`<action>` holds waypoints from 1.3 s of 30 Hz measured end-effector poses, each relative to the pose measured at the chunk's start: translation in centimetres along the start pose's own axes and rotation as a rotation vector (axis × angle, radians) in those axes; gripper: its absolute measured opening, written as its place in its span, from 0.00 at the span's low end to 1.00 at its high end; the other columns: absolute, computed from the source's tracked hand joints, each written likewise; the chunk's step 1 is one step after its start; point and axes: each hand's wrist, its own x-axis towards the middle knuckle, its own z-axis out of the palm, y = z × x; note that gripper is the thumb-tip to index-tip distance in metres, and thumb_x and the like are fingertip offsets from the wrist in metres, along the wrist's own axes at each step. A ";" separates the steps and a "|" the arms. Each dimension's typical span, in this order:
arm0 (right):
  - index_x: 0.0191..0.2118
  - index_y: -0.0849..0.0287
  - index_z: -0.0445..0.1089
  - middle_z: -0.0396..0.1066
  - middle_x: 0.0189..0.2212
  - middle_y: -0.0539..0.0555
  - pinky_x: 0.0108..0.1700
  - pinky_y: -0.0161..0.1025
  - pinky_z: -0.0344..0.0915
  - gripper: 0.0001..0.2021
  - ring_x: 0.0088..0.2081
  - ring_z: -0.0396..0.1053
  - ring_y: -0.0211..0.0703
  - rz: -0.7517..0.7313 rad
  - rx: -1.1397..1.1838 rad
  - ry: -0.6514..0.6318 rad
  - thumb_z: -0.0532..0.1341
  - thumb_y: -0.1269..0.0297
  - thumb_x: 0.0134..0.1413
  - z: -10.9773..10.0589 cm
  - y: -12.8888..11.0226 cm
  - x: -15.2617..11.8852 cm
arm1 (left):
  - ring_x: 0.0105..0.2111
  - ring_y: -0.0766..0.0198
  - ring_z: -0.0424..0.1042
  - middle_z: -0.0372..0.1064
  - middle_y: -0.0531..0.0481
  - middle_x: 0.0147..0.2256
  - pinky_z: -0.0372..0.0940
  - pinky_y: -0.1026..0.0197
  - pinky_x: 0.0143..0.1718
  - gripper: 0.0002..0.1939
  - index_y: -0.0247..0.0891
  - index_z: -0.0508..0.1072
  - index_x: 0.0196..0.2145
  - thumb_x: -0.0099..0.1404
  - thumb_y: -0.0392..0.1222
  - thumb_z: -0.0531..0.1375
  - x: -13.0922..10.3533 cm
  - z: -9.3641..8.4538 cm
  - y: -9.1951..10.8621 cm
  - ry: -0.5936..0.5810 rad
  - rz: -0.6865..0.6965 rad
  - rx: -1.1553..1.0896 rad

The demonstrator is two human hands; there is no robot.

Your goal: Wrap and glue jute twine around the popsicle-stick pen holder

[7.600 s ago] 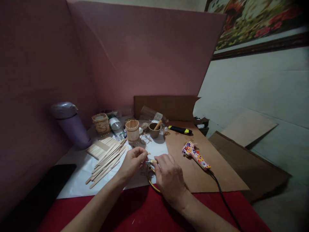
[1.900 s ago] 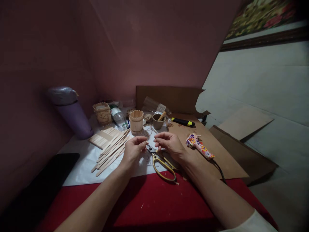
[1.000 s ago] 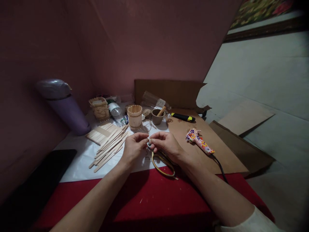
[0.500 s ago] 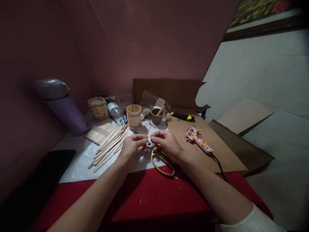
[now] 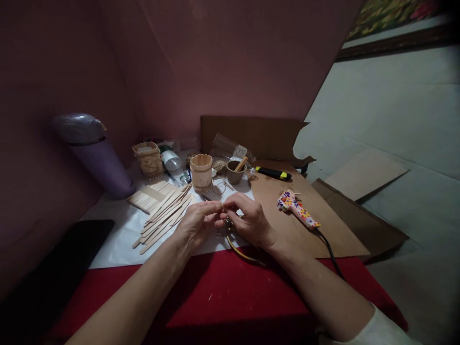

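Note:
My left hand and my right hand meet fingertip to fingertip above the table. Both are closed in a pinch on something small that I cannot make out. Scissors with a gold-coloured handle lie just below, partly hidden by my right hand. To the left of my left hand is a pile of loose craft sticks. Beyond my hands stands a small round pot clad in wooden sticks. A brown pot with a wooden piece in it is to its right.
A flowered glue gun with a black cord and a yellow-black utility knife lie on cardboard at the right. Behind are plastic bottles and a stick-clad holder. A purple roll leans left.
My right hand has rolled inward, and its fingers are curled more. It now covers more of the scissors. My left hand stays nearly in place.

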 end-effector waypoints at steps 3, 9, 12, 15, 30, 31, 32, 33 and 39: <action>0.34 0.57 0.72 0.69 0.34 0.56 0.40 0.42 0.64 0.08 0.37 0.67 0.44 -0.115 -0.054 -0.071 0.56 0.73 0.55 -0.3 0.3 -0.1 | 0.20 0.70 0.71 0.70 0.46 0.23 0.66 0.72 0.17 0.04 0.23 0.73 0.27 0.56 0.23 0.58 0.1 0.0 0.1 -0.006 -0.024 -0.026; 0.39 0.57 0.74 0.69 0.36 0.57 0.39 0.40 0.67 0.12 0.38 0.68 0.43 -0.220 -0.097 -0.062 0.56 0.77 0.55 -0.2 0.3 -0.2 | 0.18 0.71 0.70 0.69 0.48 0.21 0.67 0.72 0.19 0.08 0.28 0.70 0.28 0.56 0.20 0.56 0.2 0.0 0.0 0.047 0.036 -0.062; 0.36 0.57 0.74 0.70 0.34 0.55 0.40 0.39 0.67 0.09 0.37 0.69 0.42 -0.109 -0.033 0.018 0.57 0.75 0.55 0.2 0.2 -0.1 | 0.18 0.70 0.70 0.70 0.48 0.20 0.67 0.72 0.20 0.10 0.29 0.69 0.29 0.55 0.18 0.56 0.1 0.0 0.1 0.079 0.062 -0.052; 0.35 0.58 0.72 0.71 0.31 0.54 0.35 0.38 0.66 0.05 0.33 0.69 0.41 -0.008 -0.030 0.079 0.58 0.71 0.58 0.6 0.0 -0.2 | 0.18 0.69 0.71 0.71 0.46 0.21 0.68 0.71 0.20 0.09 0.28 0.68 0.30 0.55 0.18 0.57 0.0 0.1 0.1 0.090 0.090 -0.033; 0.30 0.59 0.70 0.68 0.27 0.51 0.32 0.37 0.64 0.05 0.29 0.66 0.39 0.060 -0.054 0.160 0.59 0.70 0.57 0.7 0.0 -0.1 | 0.22 0.65 0.75 0.74 0.43 0.24 0.68 0.70 0.21 0.08 0.28 0.69 0.30 0.54 0.21 0.62 0.1 0.1 -0.1 0.110 0.191 0.029; 0.30 0.58 0.70 0.68 0.28 0.52 0.33 0.37 0.64 0.05 0.30 0.66 0.40 0.040 -0.064 0.159 0.59 0.71 0.56 0.6 0.1 -0.1 | 0.22 0.65 0.75 0.74 0.42 0.24 0.68 0.69 0.20 0.08 0.28 0.69 0.30 0.53 0.21 0.62 0.0 0.1 -0.1 0.101 0.177 0.031; 0.30 0.58 0.70 0.67 0.28 0.52 0.34 0.38 0.63 0.06 0.31 0.66 0.41 0.018 -0.074 0.155 0.59 0.72 0.55 0.6 0.1 -0.2 | 0.22 0.64 0.75 0.74 0.41 0.25 0.68 0.69 0.20 0.08 0.28 0.70 0.30 0.53 0.21 0.62 0.0 0.1 -0.1 0.095 0.167 0.031; 0.30 0.58 0.71 0.67 0.28 0.52 0.35 0.39 0.63 0.06 0.32 0.66 0.42 -0.005 -0.081 0.146 0.59 0.74 0.54 0.6 0.1 -0.2 | 0.22 0.64 0.75 0.74 0.42 0.25 0.68 0.69 0.20 0.08 0.28 0.70 0.30 0.53 0.21 0.62 -0.1 0.1 -0.1 0.092 0.160 0.031; 0.34 0.56 0.74 0.69 0.32 0.53 0.37 0.40 0.64 0.11 0.35 0.67 0.43 -0.083 -0.053 0.068 0.56 0.76 0.54 0.6 0.1 -0.3 | 0.21 0.66 0.74 0.73 0.45 0.23 0.67 0.70 0.21 0.09 0.29 0.70 0.30 0.52 0.21 0.62 0.0 -0.1 -0.2 0.086 0.173 0.030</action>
